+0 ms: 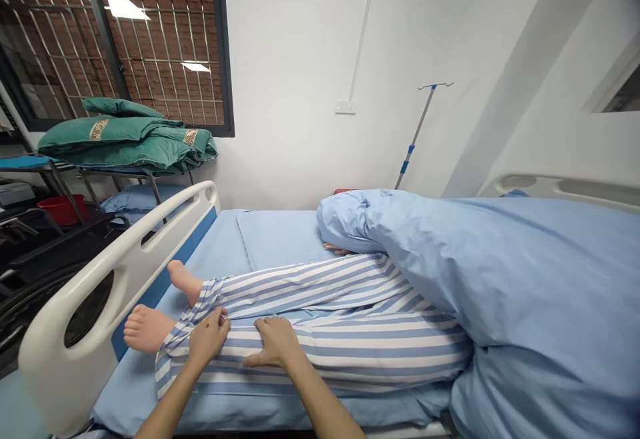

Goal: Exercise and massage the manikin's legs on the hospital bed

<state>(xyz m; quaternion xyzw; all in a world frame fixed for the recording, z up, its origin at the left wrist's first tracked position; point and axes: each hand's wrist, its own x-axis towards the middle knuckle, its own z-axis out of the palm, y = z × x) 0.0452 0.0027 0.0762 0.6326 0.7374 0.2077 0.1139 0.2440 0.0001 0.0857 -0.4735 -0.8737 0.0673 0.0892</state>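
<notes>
A figure with smooth, manikin-like feet lies on the bed in blue-and-white striped trousers. Near the lower end of the closer trouser leg is my left hand, its fingers curled in on the striped cloth. My right hand rests farther up the same leg, thumb and fingers spread over the fabric. A bunched light-blue quilt covers the figure from about the hips up. Fingertips of the figure peek out from under the quilt's edge.
A white footboard rises at the left end of the light-blue bed sheet. Behind it are folded green bedding, a red bucket and a dark wheelchair. An IV pole stands by the wall.
</notes>
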